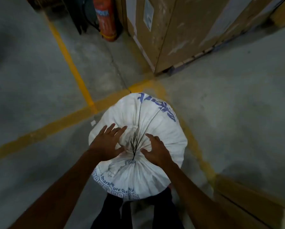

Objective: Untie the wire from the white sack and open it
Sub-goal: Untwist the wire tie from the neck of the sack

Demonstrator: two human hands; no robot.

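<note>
- White sack (155,129) stands tied; its wire (133,147) sits between my hands.
- Left hand (108,142) and right hand (155,150) lie spread on it, gripping nothing.

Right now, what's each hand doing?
Left hand: open, fingers spread on the white sack, holding nothing.
Right hand: open, resting beside the wire, holding nothing.

Bare concrete floor (31,80) lies open to the left of the white sack (155,129) and to its right. Beyond it, a fire extinguisher (105,19) and tall cardboard boxes (179,30) block the way; another box (247,200) crowds the near right.
</note>
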